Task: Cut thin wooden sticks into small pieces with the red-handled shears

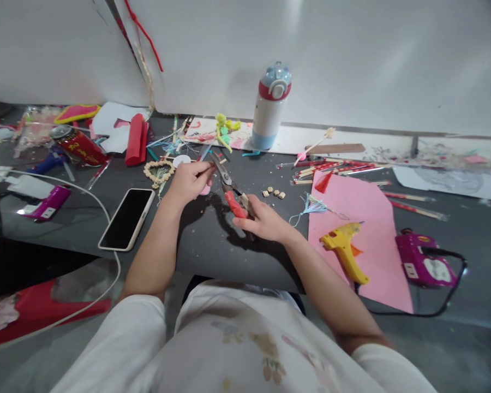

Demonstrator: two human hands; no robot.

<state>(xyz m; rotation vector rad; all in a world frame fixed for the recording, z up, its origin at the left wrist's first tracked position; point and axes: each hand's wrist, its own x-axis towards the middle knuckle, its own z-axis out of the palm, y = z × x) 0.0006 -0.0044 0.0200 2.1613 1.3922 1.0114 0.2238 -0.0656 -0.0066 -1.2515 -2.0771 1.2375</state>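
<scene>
My right hand (pixel 262 217) is closed round the red handles of a pair of pliers (pixel 234 204), whose metal jaws point up and to the left. The fingers of my left hand (pixel 192 183) are pinched together beside the jaws, around a thin stick that is mostly hidden. Just left of that hand lies a heart-shaped beaded ring (pixel 159 172), with a white disc (pixel 181 160) behind it. Several small wooden pieces (pixel 274 192) rest on the dark table to the right of the pliers. A pink piece (pixel 205 190) shows beneath my left fingers.
A bottle (pixel 270 109) stands at the back. To the right, a yellow glue gun (pixel 346 248) lies on pink paper (pixel 378 240), near a purple power block (pixel 425 259). A phone (pixel 126 219), a cable and a red can (pixel 78 145) are on the left.
</scene>
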